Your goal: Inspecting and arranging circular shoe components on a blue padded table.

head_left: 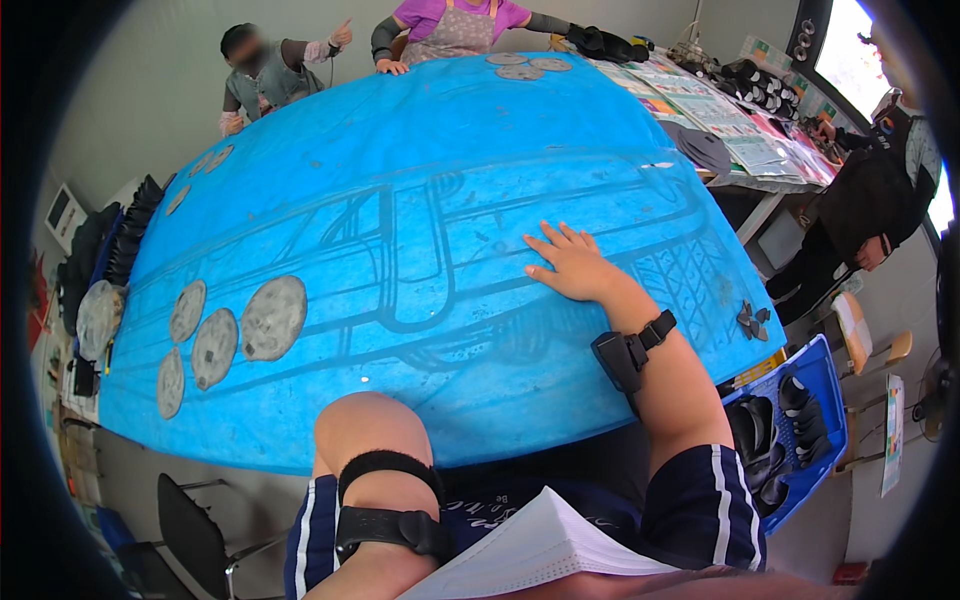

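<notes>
My right hand point(578, 265) lies flat on a blue-covered table point(500, 385), its fingers spread and nothing in them. A black device is strapped to that wrist. My left arm point(372, 430) is bent, with its elbow at the table's near edge and black straps around it; the left hand itself is out of sight. Several round grey mottled discs point(274, 318) lie on the left part of the cover. Dark line drawings run across the blue surface, under and around my right hand. Small dark grey pieces point(753, 320) sit near the table's right corner.
More grey discs point(519, 72) lie along the far edge, where two people stand. Another person point(880, 190) is at the right, beside a side table point(740, 130) with papers and black items. A blue crate point(800, 420) of black parts and a black chair point(195, 530) flank me.
</notes>
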The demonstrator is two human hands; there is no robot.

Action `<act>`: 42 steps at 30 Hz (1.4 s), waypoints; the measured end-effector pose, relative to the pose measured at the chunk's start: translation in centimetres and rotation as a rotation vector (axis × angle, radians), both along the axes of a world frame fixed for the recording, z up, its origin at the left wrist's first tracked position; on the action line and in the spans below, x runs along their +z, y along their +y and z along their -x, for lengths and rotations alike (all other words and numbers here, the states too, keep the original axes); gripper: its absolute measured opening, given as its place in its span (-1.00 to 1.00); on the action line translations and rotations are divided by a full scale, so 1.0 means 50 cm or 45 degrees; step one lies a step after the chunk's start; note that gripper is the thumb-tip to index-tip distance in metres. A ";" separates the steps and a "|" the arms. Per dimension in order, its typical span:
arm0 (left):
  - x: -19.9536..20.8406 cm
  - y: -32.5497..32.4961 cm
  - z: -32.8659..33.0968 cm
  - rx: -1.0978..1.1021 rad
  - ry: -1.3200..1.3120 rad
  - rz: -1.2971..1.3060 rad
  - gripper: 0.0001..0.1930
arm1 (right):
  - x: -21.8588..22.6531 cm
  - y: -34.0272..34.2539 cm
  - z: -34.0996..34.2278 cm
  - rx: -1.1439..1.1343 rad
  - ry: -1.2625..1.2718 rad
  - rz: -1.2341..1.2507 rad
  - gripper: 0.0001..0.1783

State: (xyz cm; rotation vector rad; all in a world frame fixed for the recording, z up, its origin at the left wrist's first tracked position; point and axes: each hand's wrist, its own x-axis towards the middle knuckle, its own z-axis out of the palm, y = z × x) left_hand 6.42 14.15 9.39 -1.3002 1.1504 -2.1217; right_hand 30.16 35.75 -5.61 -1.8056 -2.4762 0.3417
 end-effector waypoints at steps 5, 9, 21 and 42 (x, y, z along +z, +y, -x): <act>0.002 0.003 0.004 0.012 0.024 -0.054 -0.82 | 0.002 -0.001 0.001 -0.001 -0.002 -0.001 -0.30; 0.001 -0.009 0.000 0.067 -0.034 0.046 -0.82 | 0.004 -0.003 0.002 0.000 -0.003 0.003 -0.30; 0.018 0.015 -0.008 -0.074 0.074 -0.088 -0.81 | 0.007 -0.005 0.002 0.001 0.002 0.009 -0.31; -0.005 -0.005 0.005 -0.159 0.226 0.026 -0.80 | -0.005 -0.001 -0.002 0.018 0.015 -0.029 -0.30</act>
